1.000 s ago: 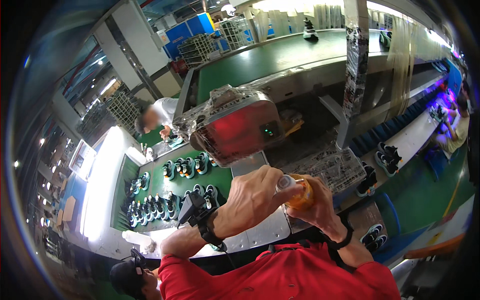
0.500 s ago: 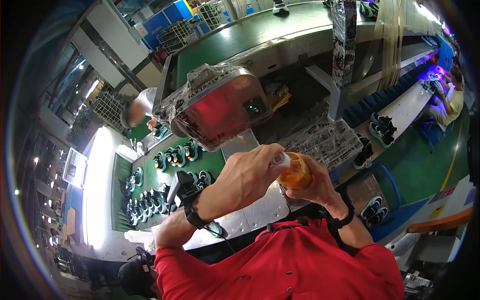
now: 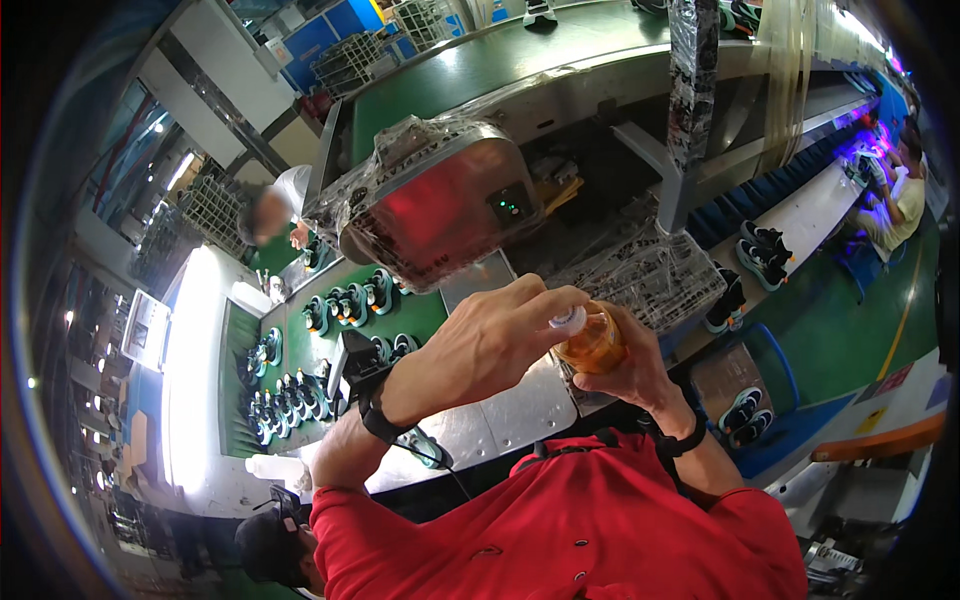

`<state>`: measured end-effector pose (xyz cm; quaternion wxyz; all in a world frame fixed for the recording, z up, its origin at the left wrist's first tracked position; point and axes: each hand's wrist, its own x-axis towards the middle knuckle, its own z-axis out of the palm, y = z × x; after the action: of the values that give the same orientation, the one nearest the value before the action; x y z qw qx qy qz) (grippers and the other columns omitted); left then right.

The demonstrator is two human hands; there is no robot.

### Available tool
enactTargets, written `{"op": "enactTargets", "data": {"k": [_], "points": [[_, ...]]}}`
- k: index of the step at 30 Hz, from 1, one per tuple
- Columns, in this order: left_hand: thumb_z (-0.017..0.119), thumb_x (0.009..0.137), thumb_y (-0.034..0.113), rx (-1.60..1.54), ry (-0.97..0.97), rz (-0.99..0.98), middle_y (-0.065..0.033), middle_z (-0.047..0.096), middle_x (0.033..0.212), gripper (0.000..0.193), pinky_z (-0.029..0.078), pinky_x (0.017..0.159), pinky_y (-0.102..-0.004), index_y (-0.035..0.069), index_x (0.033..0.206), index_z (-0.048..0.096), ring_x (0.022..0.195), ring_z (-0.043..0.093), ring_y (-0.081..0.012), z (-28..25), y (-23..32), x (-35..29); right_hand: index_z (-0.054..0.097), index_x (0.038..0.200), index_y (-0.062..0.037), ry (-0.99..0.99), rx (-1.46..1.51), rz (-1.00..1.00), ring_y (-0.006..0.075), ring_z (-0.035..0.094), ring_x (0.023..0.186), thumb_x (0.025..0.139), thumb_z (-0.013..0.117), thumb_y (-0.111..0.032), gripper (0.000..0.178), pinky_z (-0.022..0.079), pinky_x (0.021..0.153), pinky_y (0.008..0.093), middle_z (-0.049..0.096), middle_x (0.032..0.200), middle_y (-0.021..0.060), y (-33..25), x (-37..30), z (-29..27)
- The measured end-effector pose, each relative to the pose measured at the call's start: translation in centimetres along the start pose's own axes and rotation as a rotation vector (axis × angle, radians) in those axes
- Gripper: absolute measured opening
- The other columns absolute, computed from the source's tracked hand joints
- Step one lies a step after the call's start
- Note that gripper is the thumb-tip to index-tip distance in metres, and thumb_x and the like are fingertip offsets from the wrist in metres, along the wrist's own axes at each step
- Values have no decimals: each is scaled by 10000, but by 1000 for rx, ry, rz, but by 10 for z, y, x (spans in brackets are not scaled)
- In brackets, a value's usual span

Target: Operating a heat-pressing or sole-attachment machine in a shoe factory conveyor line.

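Behind the hands (image 3: 560,345): wrapped machine (image 3: 440,205), green shoe-lined conveyor (image 3: 330,330).

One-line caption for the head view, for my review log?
Right hand holds an orange bottle while the left hand grips its white cap, above a shoe-lined workbench.

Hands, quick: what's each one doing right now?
Left hand: closed on the white cap of the bottle.
Right hand: closed around the orange bottle.

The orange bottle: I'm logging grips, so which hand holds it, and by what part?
The right hand wraps the body of the orange bottle from below. The left hand grips its white cap with the fingertips.
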<state>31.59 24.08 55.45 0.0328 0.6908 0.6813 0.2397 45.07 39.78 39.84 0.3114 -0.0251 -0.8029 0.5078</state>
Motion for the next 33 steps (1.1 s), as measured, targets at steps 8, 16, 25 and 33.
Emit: {"op": "enactTargets", "data": {"k": [8,16,25,33], "points": [[698,865,224,95,120,-129,-123,575,740,277,472,565,-365,31,1022,577,637,606,-260,13,10,2,523,1250,-19,55,-31,-56,311,605,972,559,897,-243,817,486,868,388,620,1106,150,-3,1,1],[705,860,238,71,78,-35,-110,581,797,304,476,570,-373,31,1051,591,661,596,-273,2,3,8,524,1247,-34,70,-34,-28,316,601,966,553,903,-256,822,482,871,398,612,1082,137,-3,1,0],[675,881,260,-10,63,-59,-124,585,730,312,461,553,-379,10,1046,589,630,602,-267,6,-3,13,531,1238,-43,73,-4,-10,324,601,960,554,898,-261,806,484,869,404,605,1077,134,-3,3,3],[706,853,369,266,188,-267,-70,509,542,369,411,461,-352,18,859,592,474,536,-228,20,-6,10,527,1236,-37,173,-129,-64,329,597,964,585,876,-294,782,490,855,411,605,1091,140,-10,3,13]]}}
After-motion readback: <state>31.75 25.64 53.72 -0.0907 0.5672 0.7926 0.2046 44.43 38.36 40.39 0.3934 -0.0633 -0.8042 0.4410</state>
